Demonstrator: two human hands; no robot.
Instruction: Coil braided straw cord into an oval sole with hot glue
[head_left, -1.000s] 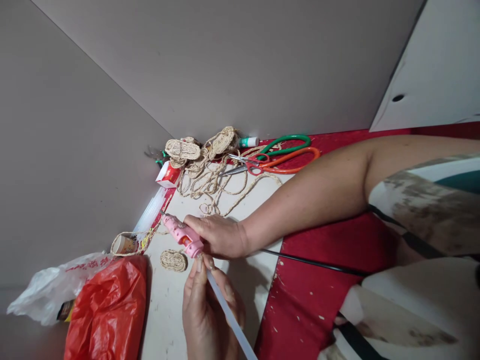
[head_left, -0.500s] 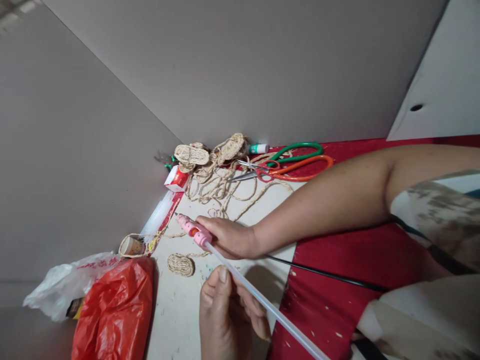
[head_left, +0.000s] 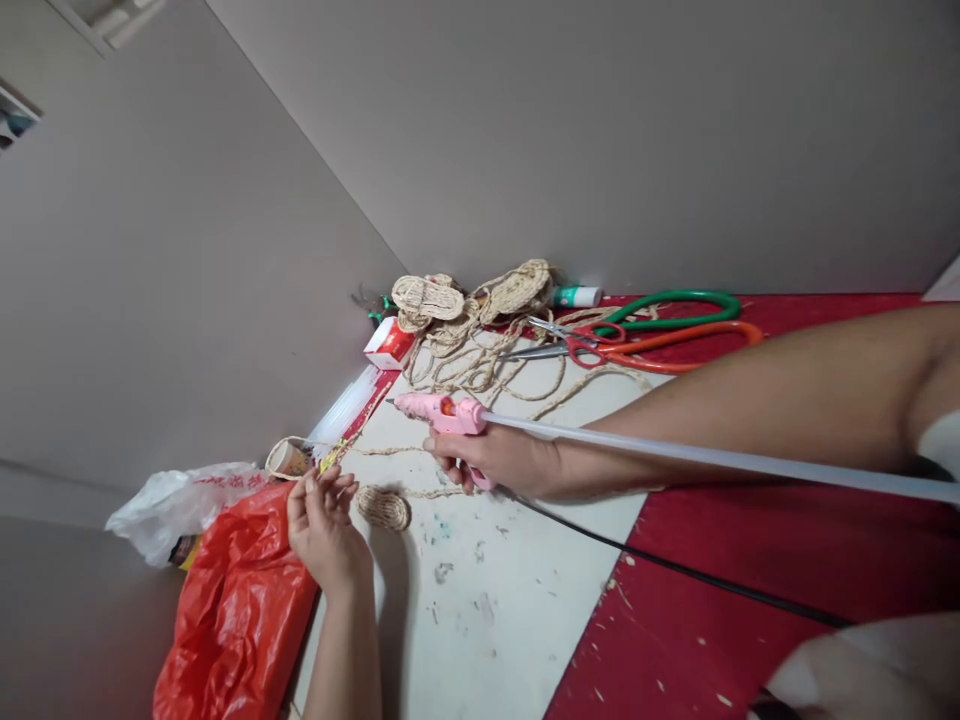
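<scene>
Pink glue gun (head_left: pixel 429 409), head view: right hand (head_left: pixel 521 462) closed around its handle, glue stick (head_left: pixel 675 447) trailing rearward. Left hand (head_left: pixel 330 540) has released the stick, leaving the right sole support. It is now beside the red bag (head_left: pixel 240 590), fingers half-curled; grip on cord (head_left: pixel 390 451) undeterminable. Woven coil (head_left: pixel 383 508) lies just beside it.

two smooth, matte grey wall panels (head_left: pixel 600 140) meet at a straight seam (head_left: pixel 300 129), running diagonally from the upper left to the centre. shelf-like recesses (head_left: pixel 112 18) occupy the upper left corner. a pale panel (head_left: pixel 946 284) enters at the right edge. the worktop (head_left: pixel 675 610) is red, flecked with pale scraps; a white board (head_left: pixel 502 610), marked by dark scuffs and a blue-green stain (head_left: pixel 442 528), covers its centre. lighting: muted, with soft shadows.
</scene>
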